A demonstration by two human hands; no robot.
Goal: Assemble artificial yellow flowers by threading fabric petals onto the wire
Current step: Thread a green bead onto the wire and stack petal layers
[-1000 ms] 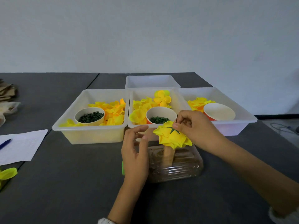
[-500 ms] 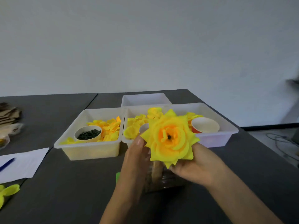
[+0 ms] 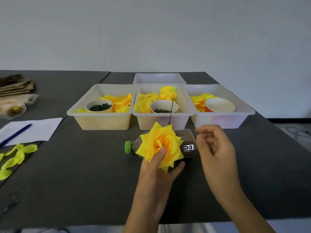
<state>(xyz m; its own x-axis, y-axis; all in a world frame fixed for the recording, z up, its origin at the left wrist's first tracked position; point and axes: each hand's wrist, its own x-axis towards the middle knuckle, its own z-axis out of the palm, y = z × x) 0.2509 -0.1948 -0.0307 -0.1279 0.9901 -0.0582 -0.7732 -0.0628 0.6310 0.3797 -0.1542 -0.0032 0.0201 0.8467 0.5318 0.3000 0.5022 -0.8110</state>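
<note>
We note the three petal trays (image 3: 101,121) at twelve o'clock. The right hand (image 3: 217,148) has let go since half a second ago, fingers loosely curled and empty. The left hand (image 3: 156,170) alone grips the finished flower (image 3: 160,145), at centre above the bottle (image 3: 186,147). The bare wire (image 3: 171,111) awaits new petals.

Soft even daylight; right hand (image 3: 214,148) motion-blurred, edges bowed.

Around the lying plastic bottle (image 3: 185,147) there are four white bins (image 3: 101,120) behind it, three paper cups (image 3: 99,105) inside those bins, one assembled yellow flower (image 3: 161,145) before it, one sheet of paper (image 3: 33,132) and one blue pen (image 3: 15,134) far to its left.
</note>
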